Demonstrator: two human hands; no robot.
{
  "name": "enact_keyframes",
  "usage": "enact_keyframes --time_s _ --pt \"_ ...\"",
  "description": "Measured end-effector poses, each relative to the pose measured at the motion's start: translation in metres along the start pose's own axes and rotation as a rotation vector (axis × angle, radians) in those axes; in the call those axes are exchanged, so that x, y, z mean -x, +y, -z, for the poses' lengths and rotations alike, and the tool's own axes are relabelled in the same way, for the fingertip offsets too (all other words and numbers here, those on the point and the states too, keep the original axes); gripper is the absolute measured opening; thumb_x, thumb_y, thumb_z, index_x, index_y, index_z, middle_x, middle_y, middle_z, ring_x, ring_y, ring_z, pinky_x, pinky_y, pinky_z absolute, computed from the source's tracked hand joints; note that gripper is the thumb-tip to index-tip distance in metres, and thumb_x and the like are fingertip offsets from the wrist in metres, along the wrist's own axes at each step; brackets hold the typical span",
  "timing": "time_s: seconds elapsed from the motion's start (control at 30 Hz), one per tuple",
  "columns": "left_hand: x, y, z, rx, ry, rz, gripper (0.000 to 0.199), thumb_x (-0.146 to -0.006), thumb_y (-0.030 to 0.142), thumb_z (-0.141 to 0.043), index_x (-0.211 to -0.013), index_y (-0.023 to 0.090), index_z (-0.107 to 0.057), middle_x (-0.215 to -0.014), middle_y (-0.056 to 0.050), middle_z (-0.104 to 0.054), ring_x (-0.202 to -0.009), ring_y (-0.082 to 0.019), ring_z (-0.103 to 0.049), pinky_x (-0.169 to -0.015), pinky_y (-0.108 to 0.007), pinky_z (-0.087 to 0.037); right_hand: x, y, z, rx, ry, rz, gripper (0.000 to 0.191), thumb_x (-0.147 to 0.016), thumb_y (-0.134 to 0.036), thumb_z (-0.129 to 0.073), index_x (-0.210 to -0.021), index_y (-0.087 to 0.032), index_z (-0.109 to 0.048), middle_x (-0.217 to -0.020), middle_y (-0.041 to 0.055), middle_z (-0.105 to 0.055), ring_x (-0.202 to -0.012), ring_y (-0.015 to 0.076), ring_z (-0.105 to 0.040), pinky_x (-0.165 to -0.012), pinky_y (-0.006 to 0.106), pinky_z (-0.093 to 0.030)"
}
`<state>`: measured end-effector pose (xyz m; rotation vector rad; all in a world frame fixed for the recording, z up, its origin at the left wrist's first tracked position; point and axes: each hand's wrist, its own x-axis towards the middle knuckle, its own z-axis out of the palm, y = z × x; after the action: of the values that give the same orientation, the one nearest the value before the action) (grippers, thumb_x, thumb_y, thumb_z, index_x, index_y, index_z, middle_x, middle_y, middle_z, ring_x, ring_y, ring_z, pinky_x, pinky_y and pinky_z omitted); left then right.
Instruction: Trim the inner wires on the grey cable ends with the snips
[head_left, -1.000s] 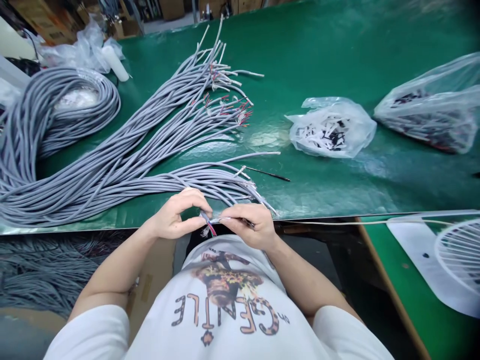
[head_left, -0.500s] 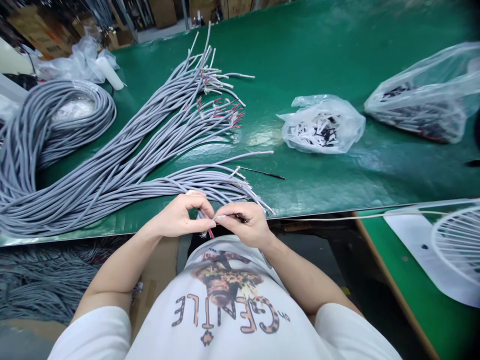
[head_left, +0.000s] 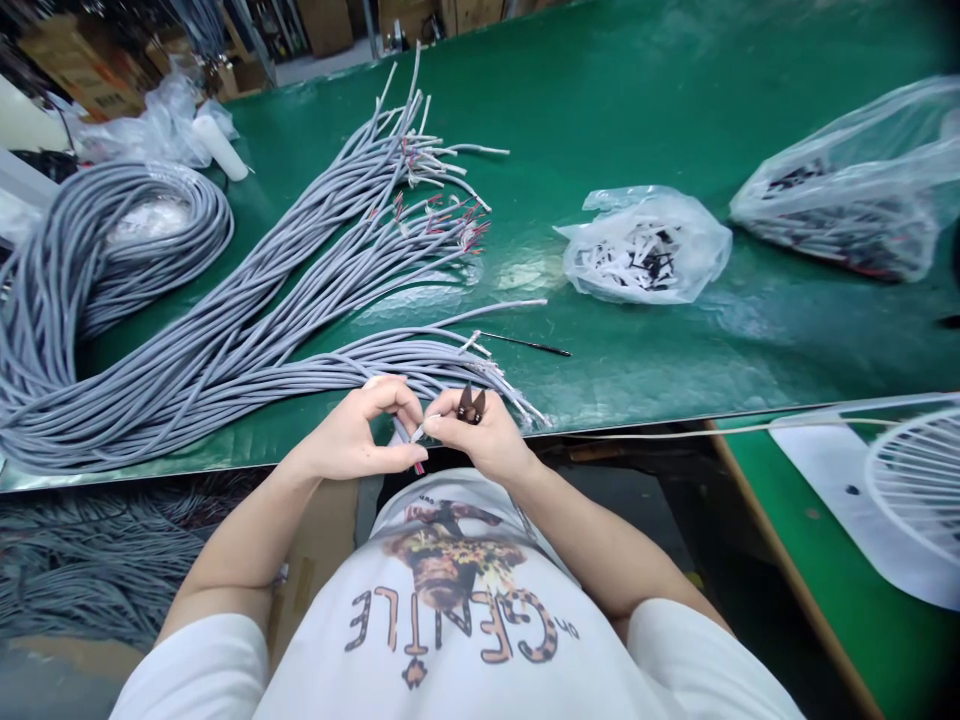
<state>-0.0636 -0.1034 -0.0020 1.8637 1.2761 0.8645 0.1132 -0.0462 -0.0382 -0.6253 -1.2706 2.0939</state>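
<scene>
At the table's front edge, my left hand [head_left: 346, 436] is closed around the end of a grey cable [head_left: 403, 433], from which red and other thin wires poke out below the thumb. My right hand [head_left: 491, 440] keeps small dark snips [head_left: 471, 403] in its curled fingers, blades pointing up and away from the cable. Its thumb and forefinger pinch a whitish strand at the cable end. Just beyond both hands lies a bundle of grey cables [head_left: 352, 362] with pale, stripped ends.
More grey cables [head_left: 247, 262] with red and white wire ends spread across the green table [head_left: 637, 110]. A thin black-handled tool [head_left: 532, 346] lies beside them. Clear bags of small parts [head_left: 645, 250] and grey pieces [head_left: 840, 220] stand right. A white fan [head_left: 919, 490] is at lower right.
My right hand has turned, so the snips' blades now show pointing upward above its fingers. My left thumb has lowered a little, and a whitish strand shows between the hands.
</scene>
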Motion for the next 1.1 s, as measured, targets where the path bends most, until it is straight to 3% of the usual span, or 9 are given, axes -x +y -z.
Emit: enact_keyframes --time_s 0.23,0.33,0.43,0.53,0.63,0.8,0.9,1.0,1.1 --pt "-0.002 0.000 -0.004 -0.108 -0.024 -0.109 0.014 -0.075 0.022 -0.067 -0.086 0.020 -0.060 -0.075 0.002 -0.064 -0.074 -0.013 -0.059 -0.111 -0.045 -0.025 -0.003 0.016 0.003 -0.357 -0.071 -0.197 0.025 -0.064 -0.031 -0.076 -0.065 -0.014 -0.058 -0.035 -0.0121 -0.032 -0.032 0.0007 -0.019 -0.039 0.018 -0.012" --pt "-0.002 0.001 -0.002 -0.127 -0.042 -0.126 0.005 -0.080 0.023 -0.063 -0.078 0.020 -0.061 -0.074 0.000 -0.066 -0.075 -0.014 -0.060 -0.112 -0.045 -0.023 -0.003 0.017 0.003 -0.399 -0.082 -0.194 0.024 -0.064 -0.030 -0.076 -0.065 -0.014 -0.058 -0.034 -0.0124 -0.033 -0.031 0.0006 -0.020 -0.038 0.019 -0.014" --pt "0.000 -0.001 -0.001 -0.080 -0.041 -0.165 0.012 -0.085 0.025 -0.058 -0.076 0.019 -0.062 -0.078 -0.003 -0.069 -0.078 -0.015 -0.063 -0.112 -0.045 -0.025 -0.002 0.016 0.004 -0.402 -0.074 -0.153 0.022 -0.065 -0.030 -0.075 -0.066 -0.014 -0.059 -0.034 -0.0127 -0.031 -0.031 0.0007 -0.019 -0.039 0.019 -0.014" --pt "0.004 -0.007 -0.004 -0.010 0.027 -0.232 0.010 -0.085 0.023 -0.059 -0.077 0.020 -0.063 -0.081 -0.004 -0.071 -0.079 -0.015 -0.065 -0.109 -0.045 -0.031 -0.002 0.016 0.004 -0.390 -0.082 -0.144 0.023 -0.066 -0.030 -0.075 -0.067 -0.014 -0.059 -0.035 -0.0127 -0.031 -0.032 0.0009 -0.019 -0.039 0.019 -0.014" --pt "0.011 -0.016 -0.011 0.050 0.124 -0.296 0.003 -0.082 0.019 -0.062 -0.080 0.020 -0.064 -0.080 -0.003 -0.069 -0.078 -0.015 -0.065 -0.107 -0.046 -0.036 -0.002 0.016 0.004 -0.306 -0.071 -0.135 0.025 -0.065 -0.033 -0.075 -0.067 -0.015 -0.058 -0.039 -0.0118 -0.032 -0.034 0.0011 -0.019 -0.039 0.020 -0.014" --pt "0.024 -0.031 -0.027 0.129 0.227 -0.312 0.010 -0.079 0.013 -0.066 -0.085 0.021 -0.066 -0.080 -0.002 -0.063 -0.078 -0.013 -0.064 -0.101 -0.043 -0.043 -0.006 0.014 0.005 0.106 0.057 0.040 0.027 -0.067 -0.036 -0.074 -0.062 -0.013 -0.060 -0.049 -0.0061 -0.042 -0.047 0.0045 -0.031 -0.045 0.021 -0.023" --pt "0.030 -0.038 -0.031 0.187 0.243 -0.293 0.011 -0.077 0.012 -0.068 -0.084 0.020 -0.067 -0.080 -0.001 -0.061 -0.078 -0.013 -0.064 -0.101 -0.042 -0.044 -0.008 0.013 0.007 0.168 0.019 0.016 0.030 -0.067 -0.039 -0.073 -0.062 -0.013 -0.059 -0.048 -0.0068 -0.040 -0.047 0.0051 -0.030 -0.047 0.021 -0.025" --pt "0.034 -0.039 -0.029 0.319 0.222 -0.209 0.008 -0.079 0.017 -0.067 -0.086 0.019 -0.065 -0.080 -0.002 -0.063 -0.079 -0.015 -0.065 -0.102 -0.047 -0.043 -0.008 0.010 0.007 0.181 -0.053 -0.028 0.029 -0.068 -0.039 -0.073 -0.062 -0.014 -0.058 -0.048 -0.0075 -0.037 -0.047 0.0052 -0.029 -0.047 0.021 -0.025" --pt "0.033 -0.036 -0.022 0.495 0.222 -0.040 0.010 -0.087 0.025 -0.056 -0.088 0.017 -0.062 -0.075 -0.002 -0.063 -0.075 -0.015 -0.065 -0.098 -0.046 -0.045 -0.006 0.006 0.006 0.243 -0.096 0.000 0.025 -0.072 -0.035 -0.069 -0.063 -0.013 -0.060 -0.049 -0.0062 -0.041 -0.047 0.0053 -0.030 -0.047 0.021 -0.025"
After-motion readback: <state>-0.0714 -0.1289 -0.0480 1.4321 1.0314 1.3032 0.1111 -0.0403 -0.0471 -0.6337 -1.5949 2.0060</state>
